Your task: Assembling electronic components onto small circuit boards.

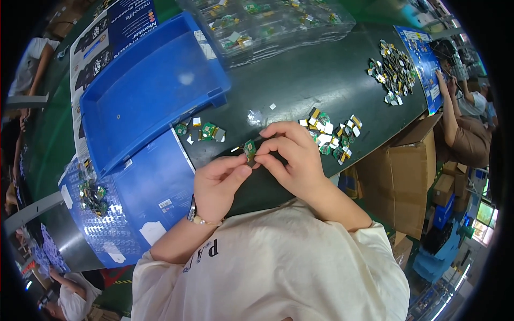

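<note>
Between my two hands, above the dark green table, is a small green circuit board (249,148). My left hand (220,179) pinches its left and lower side between thumb and fingers. From the other side, the fingertips of my right hand (289,154) grip its right edge. Just right of my right hand lies a loose pile of small boards with white and yellowish pieces (331,135). Several more small boards (209,131) rest beyond my left hand, beside a white square piece (197,121). The fingers partly hide the held board.
An open blue plastic tray (155,80) stands at the left on printed cardboard. Clear plastic trays of boards (273,27) are stacked at the back. A larger heap (393,72) sits far right. A cardboard box (399,179) stands beside the table's right edge. Other people work around.
</note>
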Demonstrator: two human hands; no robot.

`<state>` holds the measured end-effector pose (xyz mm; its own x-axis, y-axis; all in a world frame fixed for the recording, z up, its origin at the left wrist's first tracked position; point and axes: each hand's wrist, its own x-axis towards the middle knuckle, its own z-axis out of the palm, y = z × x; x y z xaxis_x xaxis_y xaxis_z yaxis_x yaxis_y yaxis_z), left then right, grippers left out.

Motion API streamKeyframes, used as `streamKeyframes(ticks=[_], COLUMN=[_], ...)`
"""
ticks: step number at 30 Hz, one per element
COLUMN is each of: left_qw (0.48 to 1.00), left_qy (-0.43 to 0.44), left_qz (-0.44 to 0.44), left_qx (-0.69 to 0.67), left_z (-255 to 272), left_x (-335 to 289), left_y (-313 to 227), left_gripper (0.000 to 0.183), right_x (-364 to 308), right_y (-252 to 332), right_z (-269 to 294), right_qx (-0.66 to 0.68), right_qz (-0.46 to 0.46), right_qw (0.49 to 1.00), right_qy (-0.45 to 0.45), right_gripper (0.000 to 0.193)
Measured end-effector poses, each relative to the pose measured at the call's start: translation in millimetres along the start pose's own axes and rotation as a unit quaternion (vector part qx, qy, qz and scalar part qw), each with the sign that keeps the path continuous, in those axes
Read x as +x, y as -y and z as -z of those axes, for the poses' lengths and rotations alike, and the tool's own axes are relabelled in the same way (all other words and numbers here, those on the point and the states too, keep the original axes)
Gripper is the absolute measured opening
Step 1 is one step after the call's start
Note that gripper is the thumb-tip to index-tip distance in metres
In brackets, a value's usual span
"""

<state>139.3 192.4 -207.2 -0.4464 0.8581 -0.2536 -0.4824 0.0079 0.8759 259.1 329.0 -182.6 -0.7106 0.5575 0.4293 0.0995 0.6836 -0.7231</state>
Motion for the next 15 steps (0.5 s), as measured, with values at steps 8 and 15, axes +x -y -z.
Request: streamKeyframes(ticks=[8,15], left_qw=[0.999,0.992], left_qy=[0.01,-0.007], left_qz=[-0.025,0.062], left_qx=[0.033,-0.107], left_z=[1.0,-3.8], left_x=[-0.5,6.0], left_y=[0.5,-6.5], left_gripper=[0.028,0.033], right_x=[2.1,-1.1], right_y=[-3.5,1.3], right_z=[-4.2,-8.8], right_qx=[0.006,0.009], right_qz=[0.026,0.05], right_qw=[0.999,0.999], right_qy=[0.03,-0.004], right_gripper=[0.016,0.016])
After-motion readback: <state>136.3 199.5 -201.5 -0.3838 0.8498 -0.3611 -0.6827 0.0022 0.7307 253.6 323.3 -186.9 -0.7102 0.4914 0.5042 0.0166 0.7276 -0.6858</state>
